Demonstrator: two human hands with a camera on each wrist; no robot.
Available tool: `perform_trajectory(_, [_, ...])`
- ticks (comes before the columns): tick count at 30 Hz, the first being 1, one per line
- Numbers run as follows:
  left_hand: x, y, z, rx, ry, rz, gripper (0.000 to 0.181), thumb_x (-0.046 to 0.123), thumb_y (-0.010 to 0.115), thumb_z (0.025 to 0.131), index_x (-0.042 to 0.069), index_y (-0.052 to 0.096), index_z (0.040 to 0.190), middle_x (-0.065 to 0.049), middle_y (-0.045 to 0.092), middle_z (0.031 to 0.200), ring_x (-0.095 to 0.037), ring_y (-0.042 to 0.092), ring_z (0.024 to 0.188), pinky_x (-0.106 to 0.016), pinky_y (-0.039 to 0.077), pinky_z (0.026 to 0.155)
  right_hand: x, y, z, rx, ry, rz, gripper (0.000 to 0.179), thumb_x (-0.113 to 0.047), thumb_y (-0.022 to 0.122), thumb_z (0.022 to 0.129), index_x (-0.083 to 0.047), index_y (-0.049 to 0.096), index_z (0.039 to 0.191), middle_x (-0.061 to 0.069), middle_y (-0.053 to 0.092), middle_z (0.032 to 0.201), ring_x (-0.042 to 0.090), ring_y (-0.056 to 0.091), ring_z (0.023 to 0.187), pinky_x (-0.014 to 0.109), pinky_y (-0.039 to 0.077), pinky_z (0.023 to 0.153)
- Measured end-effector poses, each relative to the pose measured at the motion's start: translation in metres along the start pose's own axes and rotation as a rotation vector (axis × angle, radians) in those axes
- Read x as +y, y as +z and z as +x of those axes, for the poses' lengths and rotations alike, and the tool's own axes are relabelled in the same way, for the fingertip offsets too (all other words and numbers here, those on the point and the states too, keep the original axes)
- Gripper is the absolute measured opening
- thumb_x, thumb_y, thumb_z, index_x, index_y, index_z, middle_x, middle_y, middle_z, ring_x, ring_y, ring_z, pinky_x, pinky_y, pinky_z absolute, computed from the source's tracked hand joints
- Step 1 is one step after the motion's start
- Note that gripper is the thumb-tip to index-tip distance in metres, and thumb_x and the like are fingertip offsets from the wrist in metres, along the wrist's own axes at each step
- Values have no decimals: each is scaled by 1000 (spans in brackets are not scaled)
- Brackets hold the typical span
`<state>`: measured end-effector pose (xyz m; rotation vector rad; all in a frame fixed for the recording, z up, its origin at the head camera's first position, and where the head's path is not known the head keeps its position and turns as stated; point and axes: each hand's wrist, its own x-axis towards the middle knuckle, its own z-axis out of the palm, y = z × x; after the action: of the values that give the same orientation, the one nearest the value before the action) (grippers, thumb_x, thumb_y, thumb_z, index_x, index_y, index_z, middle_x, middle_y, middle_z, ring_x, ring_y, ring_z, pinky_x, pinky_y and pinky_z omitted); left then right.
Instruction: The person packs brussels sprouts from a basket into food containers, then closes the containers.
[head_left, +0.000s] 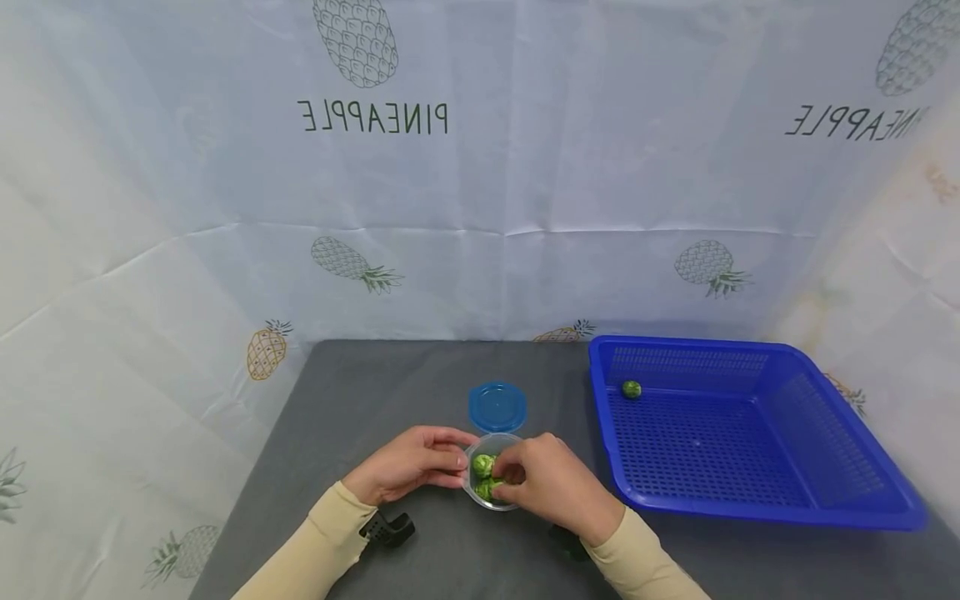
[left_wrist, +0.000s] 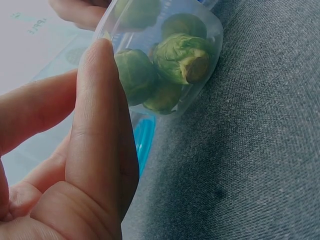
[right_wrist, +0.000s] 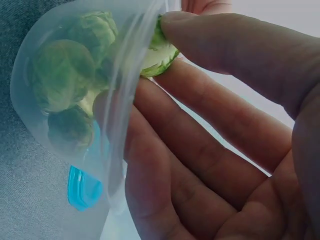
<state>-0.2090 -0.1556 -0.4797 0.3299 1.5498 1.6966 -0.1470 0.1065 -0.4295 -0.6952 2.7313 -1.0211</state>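
Note:
A small clear plastic container [head_left: 501, 442] stands on the grey tabletop with several Brussels sprouts [head_left: 483, 465] inside. My left hand [head_left: 416, 461] holds its rim from the left, thumb in front and fingers behind. From the right, my right hand [head_left: 551, 483] pinches a Brussels sprout [right_wrist: 159, 56] at the container's mouth, with some fingertips inside the rim. Through the cloudy wall, the left wrist view shows sprouts [left_wrist: 182, 57] piled at the bottom. Just behind the container lies a round blue lid [head_left: 498, 407].
To the right sits a large blue plastic basket [head_left: 750, 513], with one Brussels sprout [head_left: 632, 389] in its far left corner. A white curtain [head_left: 480, 183] printed with pineapples hangs behind the table. Black straps [head_left: 387, 530] are at my wrists.

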Motion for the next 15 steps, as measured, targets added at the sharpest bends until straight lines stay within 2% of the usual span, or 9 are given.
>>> perform_trajectory(9, [2,3,4,-6,2,10,57,10,70,106,-7,50,156,-3,73,108,-13,75,97,-30,67,93,2,-11,-6,5,21,-24,13,-21,88,91,-13,86,101,-10,79,88,-2,69,78,22,60,69])
perform_trajectory(15, [-1,2,0,-12,12,8,58,10,69,107,-7,48,157,-2,74,108,-13,75,99,-30,67,94,1,-39,-12,31,45,-76,13,-25,83,98,-17,85,107,-9,80,96,3,72,85,25,62,73])
